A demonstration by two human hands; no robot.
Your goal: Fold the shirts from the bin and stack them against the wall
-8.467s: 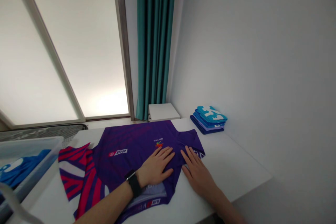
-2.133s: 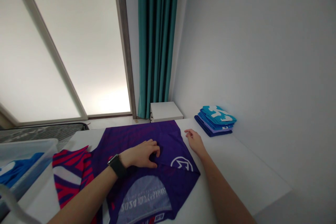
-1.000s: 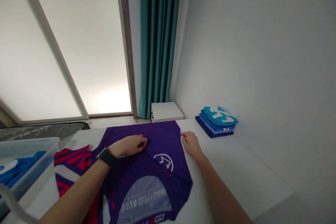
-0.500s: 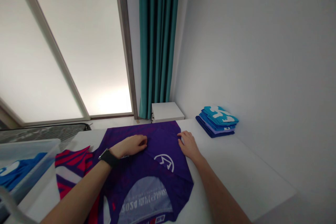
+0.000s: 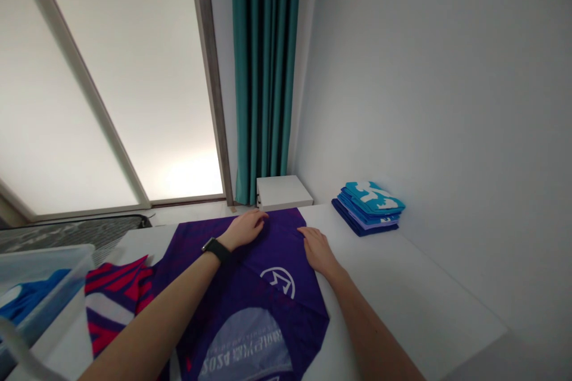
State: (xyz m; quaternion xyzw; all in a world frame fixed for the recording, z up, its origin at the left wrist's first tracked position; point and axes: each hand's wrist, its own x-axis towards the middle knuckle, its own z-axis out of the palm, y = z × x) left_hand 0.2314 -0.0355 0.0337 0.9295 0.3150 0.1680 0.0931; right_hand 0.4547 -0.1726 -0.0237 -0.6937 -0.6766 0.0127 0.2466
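Note:
A purple shirt [image 5: 281, 241] lies spread on the white table, its neck opening toward me and a round white logo on its chest. Grey inner cloth with printed lettering shows through the neck. My left hand [image 5: 246, 228], with a dark watch on its wrist, rests on the shirt near its far edge, fingers loosely bent and nothing gripped. My right hand [image 5: 318, 250] lies at the shirt's right edge, fingers stretched out and touching the fabric. A red, navy and white striped sleeve [image 5: 114, 292] sticks out on the left, partly behind my left forearm.
A stack of folded blue and purple shirts [image 5: 369, 208] sits on the table [image 5: 402, 292] by the wall. At the left stands a clear plastic bin [image 5: 78, 271] with blue clothing [image 5: 38, 294] inside. Beyond the table are a small white cabinet [image 5: 283, 191] and a green curtain [image 5: 266, 83].
My left hand has slid forward and to the right over the shirt toward its far edge. My right hand stays at the right edge, almost unmoved.

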